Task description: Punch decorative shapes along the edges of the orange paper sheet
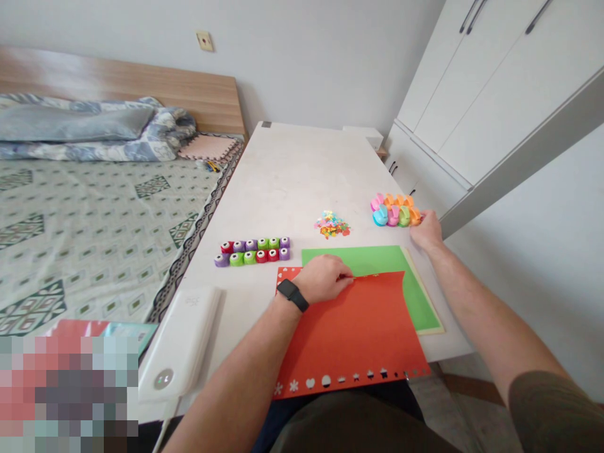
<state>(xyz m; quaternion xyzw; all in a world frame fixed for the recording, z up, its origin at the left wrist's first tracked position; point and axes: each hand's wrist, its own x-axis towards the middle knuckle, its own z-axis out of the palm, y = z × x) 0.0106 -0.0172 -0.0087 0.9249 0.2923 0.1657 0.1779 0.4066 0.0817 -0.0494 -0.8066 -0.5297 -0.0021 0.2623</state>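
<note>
A sheet of red paper [349,333] with small shapes cut along its near and far edges lies in front of me, reaching past the table's front edge. My left hand [325,277], with a dark watch at the wrist, pinches its far edge and lifts it slightly. At the table's right side, the fingers of my right hand [427,231] close on an orange paper punch [415,217], the rightmost of a group. Beside it stand several pink, blue, green and orange paper punches [392,216]. My right fingertips are partly hidden.
Green paper [358,255] lies under the red sheet, over a pale yellow one [441,328]. Colourful paper cutouts [333,225] are piled behind. Two rows of small craft punches [250,257] stand at left, near a white lamp-like device [182,340] with a cable. A bed is left, cabinets right.
</note>
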